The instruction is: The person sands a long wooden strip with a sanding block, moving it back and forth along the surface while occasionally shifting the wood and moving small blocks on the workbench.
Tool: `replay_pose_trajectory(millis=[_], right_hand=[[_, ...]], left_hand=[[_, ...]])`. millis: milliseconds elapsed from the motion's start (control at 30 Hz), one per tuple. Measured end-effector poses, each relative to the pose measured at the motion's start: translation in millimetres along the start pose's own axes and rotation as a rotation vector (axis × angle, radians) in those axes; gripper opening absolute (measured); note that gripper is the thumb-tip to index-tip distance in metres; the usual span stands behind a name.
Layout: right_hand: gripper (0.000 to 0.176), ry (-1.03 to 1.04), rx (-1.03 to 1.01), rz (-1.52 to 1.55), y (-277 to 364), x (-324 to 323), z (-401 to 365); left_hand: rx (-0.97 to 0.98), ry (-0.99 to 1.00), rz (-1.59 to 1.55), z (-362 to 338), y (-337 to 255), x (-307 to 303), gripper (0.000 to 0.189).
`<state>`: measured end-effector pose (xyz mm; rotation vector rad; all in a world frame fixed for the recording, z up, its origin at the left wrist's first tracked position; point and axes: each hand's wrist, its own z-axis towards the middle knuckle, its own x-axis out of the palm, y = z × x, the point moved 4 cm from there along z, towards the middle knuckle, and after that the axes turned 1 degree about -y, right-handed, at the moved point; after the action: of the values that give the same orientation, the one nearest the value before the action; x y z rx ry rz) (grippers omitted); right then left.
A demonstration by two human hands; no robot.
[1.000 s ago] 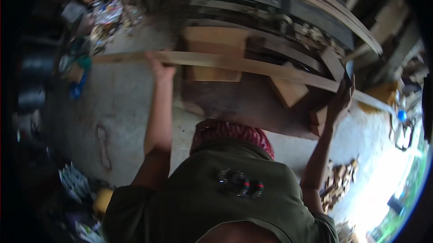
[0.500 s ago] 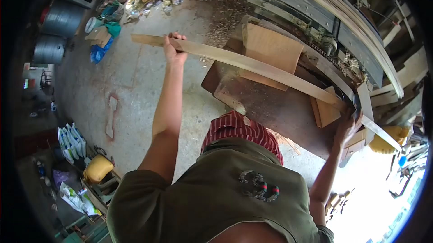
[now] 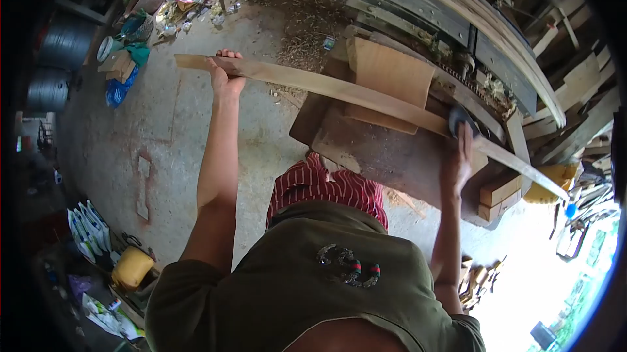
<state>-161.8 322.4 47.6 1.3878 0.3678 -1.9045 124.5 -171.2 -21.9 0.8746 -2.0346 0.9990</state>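
Wooden strip (image 3: 339,91), long, thin, pale and slightly bowed, lies slantwise across the dark table (image 3: 392,159). The left hand (image 3: 225,76) has its grip wrapped round the strip near its far-left end, over the concrete floor (image 3: 170,136). The right hand (image 3: 457,156) presses on it, fingers spread flat. Beyond sits a plywood sheet (image 3: 392,71).

A woodworking workshop, rough and open-sided. Long planks (image 3: 457,19) are stacked in layers along the worktop's (image 3: 392,156) far edge. A long board (image 3: 326,87) lies across the worktop, and offcut blocks (image 3: 499,195) sit at its right corner. Wood shavings (image 3: 307,19) litter the bare concrete floor (image 3: 163,130), and metal drums (image 3: 62,42) stand far left.
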Motion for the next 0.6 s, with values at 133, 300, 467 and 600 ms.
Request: replay_pose_trajectory(millis=[133,300,467,600], right_hand=[[0.051,0.013,0.073,0.116,24.5,10.7,3.3],[0.059,0.116,-0.436,0.279,231.4,64.1,32.1],[0.060,0.262,-0.609,0.378,252.5,61.5,45.3],[0.059,0.217,-0.411,0.301,151.7,11.0,23.7]], left_hand=[[0.084,0.035,0.065,14.6,-8.7,-10.3,0.050],[0.025,0.007,0.083,8.9,-3.0,-3.8,0.048],[-0.040,-0.138,0.041,12.8,-12.9,-1.5,0.047],[0.162,-0.237,0.130,34.9,-26.1,-18.7,0.043]])
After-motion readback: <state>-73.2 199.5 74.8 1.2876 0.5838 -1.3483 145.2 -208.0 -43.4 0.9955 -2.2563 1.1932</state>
